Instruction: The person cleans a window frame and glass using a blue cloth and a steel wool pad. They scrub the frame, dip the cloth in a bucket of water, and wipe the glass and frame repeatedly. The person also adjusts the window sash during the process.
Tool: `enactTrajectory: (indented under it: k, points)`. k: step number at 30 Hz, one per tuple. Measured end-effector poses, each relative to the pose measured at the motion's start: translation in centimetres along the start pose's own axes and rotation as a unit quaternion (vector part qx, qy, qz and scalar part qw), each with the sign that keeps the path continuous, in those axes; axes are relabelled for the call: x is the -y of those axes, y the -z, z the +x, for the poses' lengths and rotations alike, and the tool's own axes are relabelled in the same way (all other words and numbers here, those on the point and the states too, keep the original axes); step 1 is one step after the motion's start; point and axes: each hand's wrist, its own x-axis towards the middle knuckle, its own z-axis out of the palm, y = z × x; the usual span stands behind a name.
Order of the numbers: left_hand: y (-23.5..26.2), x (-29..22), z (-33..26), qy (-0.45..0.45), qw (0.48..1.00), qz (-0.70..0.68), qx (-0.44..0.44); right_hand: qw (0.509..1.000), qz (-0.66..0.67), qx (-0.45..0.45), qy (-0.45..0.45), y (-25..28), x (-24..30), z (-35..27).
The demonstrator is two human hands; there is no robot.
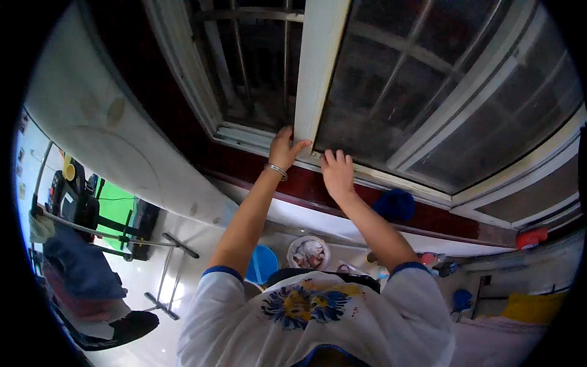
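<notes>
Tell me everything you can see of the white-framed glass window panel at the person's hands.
The white-framed glass window panel stands upright above a dark red sill. Its broad left side and lower rail look painted, yellowed along the edges; bars show through the smudged glass. The left hand touches its lower left corner; the right hand rests on the lower rail.

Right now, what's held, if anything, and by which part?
Possibly the white window sash, by its lower left corner: the left hand sits there, though its grip can't be confirmed. The right hand is at the bottom rail, grip unclear.
</notes>
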Motion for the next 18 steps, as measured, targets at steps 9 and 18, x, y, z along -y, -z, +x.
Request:
enactTrajectory:
  k: [9, 18]
  points:
    - [-0.3, -0.1, 0.1, -0.007, 1.000, -0.012, -0.008, 1.000, -0.007, -0.007, -0.006, 0.0, 0.6, -0.1]
    - [-0.3, 1.2, 0.5, 0.023, 0.998, -0.036, 0.038, 0.999, -0.024, -0.015, -0.022, 0.0, 0.7, -0.3]
